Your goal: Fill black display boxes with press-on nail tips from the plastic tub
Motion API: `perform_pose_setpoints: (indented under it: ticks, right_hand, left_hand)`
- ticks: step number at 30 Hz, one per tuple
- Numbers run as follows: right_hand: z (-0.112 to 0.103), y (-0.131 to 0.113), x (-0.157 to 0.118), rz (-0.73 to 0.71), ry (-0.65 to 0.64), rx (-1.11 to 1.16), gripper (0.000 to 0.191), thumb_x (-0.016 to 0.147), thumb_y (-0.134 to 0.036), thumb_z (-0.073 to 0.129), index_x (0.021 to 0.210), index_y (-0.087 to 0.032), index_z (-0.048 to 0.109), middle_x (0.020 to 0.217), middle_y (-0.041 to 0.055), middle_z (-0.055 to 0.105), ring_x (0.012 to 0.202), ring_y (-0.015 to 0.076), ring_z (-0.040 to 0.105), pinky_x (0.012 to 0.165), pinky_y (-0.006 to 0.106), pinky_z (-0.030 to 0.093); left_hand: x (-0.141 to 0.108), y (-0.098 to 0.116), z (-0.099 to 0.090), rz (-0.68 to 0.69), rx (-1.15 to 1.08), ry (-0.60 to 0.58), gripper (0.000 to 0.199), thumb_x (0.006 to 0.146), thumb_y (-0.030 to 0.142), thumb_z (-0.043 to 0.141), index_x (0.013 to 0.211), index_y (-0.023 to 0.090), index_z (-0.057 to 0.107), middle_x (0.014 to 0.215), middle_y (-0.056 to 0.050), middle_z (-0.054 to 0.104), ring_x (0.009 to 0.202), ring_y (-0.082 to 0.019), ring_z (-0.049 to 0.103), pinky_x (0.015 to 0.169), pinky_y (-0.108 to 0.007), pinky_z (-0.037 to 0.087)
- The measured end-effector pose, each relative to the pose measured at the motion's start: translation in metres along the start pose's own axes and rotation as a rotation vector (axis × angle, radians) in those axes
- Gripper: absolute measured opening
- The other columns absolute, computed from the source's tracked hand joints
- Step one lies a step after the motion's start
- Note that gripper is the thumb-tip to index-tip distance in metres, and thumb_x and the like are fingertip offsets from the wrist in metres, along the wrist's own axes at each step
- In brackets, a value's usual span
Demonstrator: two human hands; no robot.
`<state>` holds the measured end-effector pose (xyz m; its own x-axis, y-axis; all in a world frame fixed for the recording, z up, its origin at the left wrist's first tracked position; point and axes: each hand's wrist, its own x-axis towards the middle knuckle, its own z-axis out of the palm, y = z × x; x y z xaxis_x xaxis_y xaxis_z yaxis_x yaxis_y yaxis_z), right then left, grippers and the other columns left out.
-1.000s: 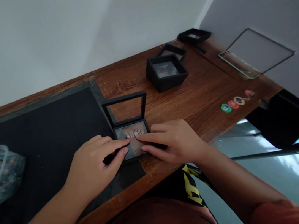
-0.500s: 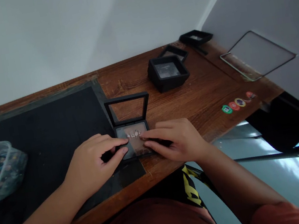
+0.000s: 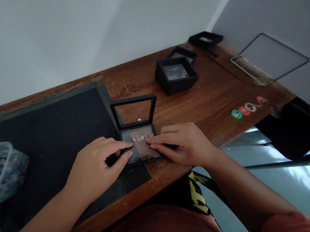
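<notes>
A black hinged display frame [image 3: 143, 160] lies on the table with its windowed lid [image 3: 133, 100] standing up at the back. Several small shiny jewellery pieces [image 3: 142, 137] sit in a row on its clear film; their exact kind is too small to tell. At the left side of the frame, my left hand [image 3: 95, 168] rests its index finger and thumb on the film, the two tips apart. My right hand [image 3: 185, 144] reaches over the right side. Its index finger and thumb are pinched close together beside the rightmost piece, and whatever is between them is hidden.
A clear plastic tub [image 3: 12, 169] of small packets stands left on a black mat [image 3: 63, 124]. Stacked black frames [image 3: 177, 82] lie behind right, with another frame [image 3: 206, 39] near the corner. Round stickers [image 3: 250, 107] mark the table's right side, beside a thin wire frame [image 3: 283, 45].
My right thumb and index fingertip have drawn closer together at the right end of the jewellery row. My left hand has barely moved. The whole view has shifted slightly.
</notes>
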<state>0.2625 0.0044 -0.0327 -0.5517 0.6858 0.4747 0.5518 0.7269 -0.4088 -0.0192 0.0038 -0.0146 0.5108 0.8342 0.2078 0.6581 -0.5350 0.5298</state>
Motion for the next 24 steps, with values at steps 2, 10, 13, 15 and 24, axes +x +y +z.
perform_pose_setpoints:
  ticks: [2, 10, 13, 15, 24]
  right_hand:
    - [-0.0001, 0.0001, 0.0, 0.01, -0.002, 0.02, 0.017, 0.104, -0.026, 0.068, 0.111, -0.021, 0.082, 0.077, -0.0014, 0.07, 0.064, 0.0092, 0.062, 0.059, 0.024, 0.04]
    - [-0.0017, -0.0004, 0.0017, 0.018, 0.011, 0.044, 0.015, 0.104, -0.027, 0.067, 0.102, -0.021, 0.081, 0.092, 0.003, 0.075, 0.079, 0.0132, 0.07, 0.071, 0.025, 0.053]
    - [-0.0008, 0.0008, 0.0024, -0.009, 0.054, 0.032, 0.013, 0.103, -0.025, 0.068, 0.099, -0.02, 0.08, 0.098, 0.0045, 0.078, 0.087, 0.0159, 0.072, 0.078, 0.029, 0.057]
    - [-0.0002, 0.0015, 0.0028, -0.025, 0.07, 0.032, 0.011, 0.102, -0.023, 0.07, 0.099, -0.02, 0.079, 0.099, 0.0051, 0.079, 0.087, 0.0168, 0.073, 0.079, 0.031, 0.058]
    - [-0.0002, 0.0015, 0.0037, -0.069, 0.087, 0.021, 0.011, 0.103, -0.018, 0.066, 0.104, -0.02, 0.077, 0.101, 0.0051, 0.082, 0.084, 0.0165, 0.072, 0.077, 0.032, 0.056]
  left_hand:
    - [-0.0004, 0.0001, -0.0007, 0.007, 0.004, 0.0, 0.019, 0.102, 0.035, 0.068, 0.111, 0.029, 0.083, 0.08, 0.002, 0.072, 0.076, -0.016, 0.065, 0.069, -0.029, 0.048]
    - [-0.0005, 0.0, -0.0025, 0.016, 0.018, -0.019, 0.023, 0.104, 0.04, 0.065, 0.111, 0.027, 0.083, 0.081, 0.001, 0.073, 0.076, -0.017, 0.067, 0.07, -0.031, 0.049]
    - [-0.0002, -0.0004, -0.0029, -0.006, 0.017, -0.033, 0.023, 0.103, 0.039, 0.066, 0.112, 0.028, 0.083, 0.082, 0.001, 0.073, 0.077, -0.018, 0.067, 0.07, -0.031, 0.05]
    - [-0.0003, -0.0002, -0.0026, -0.021, 0.013, -0.043, 0.022, 0.102, 0.039, 0.066, 0.112, 0.029, 0.083, 0.083, 0.001, 0.073, 0.078, -0.018, 0.067, 0.07, -0.031, 0.05]
    - [-0.0006, 0.0008, -0.0018, -0.01, 0.012, -0.026, 0.024, 0.103, 0.038, 0.064, 0.112, 0.028, 0.083, 0.082, 0.0, 0.075, 0.078, -0.018, 0.067, 0.07, -0.031, 0.049]
